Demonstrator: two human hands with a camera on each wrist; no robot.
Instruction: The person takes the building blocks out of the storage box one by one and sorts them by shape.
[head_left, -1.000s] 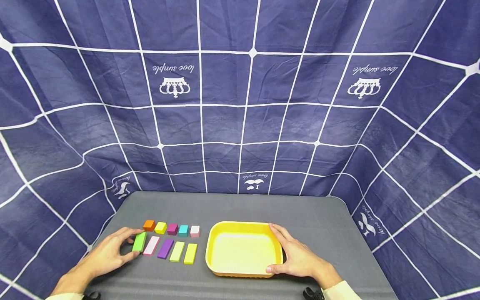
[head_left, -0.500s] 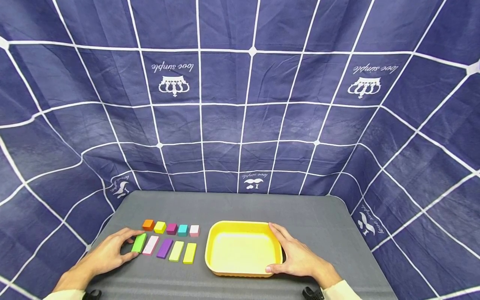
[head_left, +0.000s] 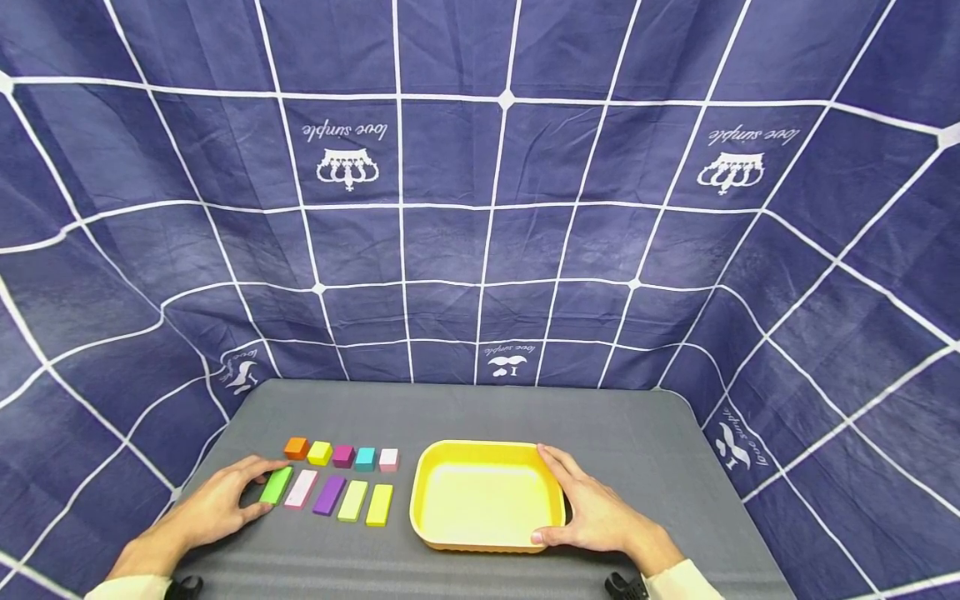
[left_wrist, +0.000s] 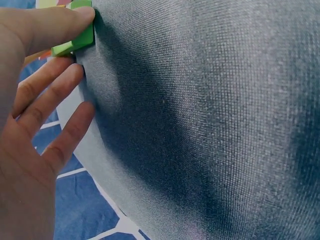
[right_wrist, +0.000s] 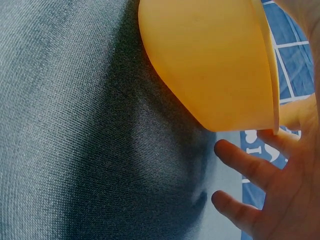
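Note:
My left hand pinches a green rectangular block at its two ends, between thumb and index finger; this block is at the left end of the near row. In the left wrist view the thumb covers part of the green block, while the other fingers spread free of it. On the right, my right hand holds the right end of a yellow tray, thumb at its near corner and index finger at its far corner. Seen from the right wrist, two fingers stand off the tray's wall.
Beside the green block lie pink, purple, pale green and yellow blocks. Behind them runs a row of small cubes, from orange to pale pink. A blue curtain surrounds the grey table.
The green block has turned slightly in my left hand, its near end shifting a little to the left. My right hand and the tray stay in place.

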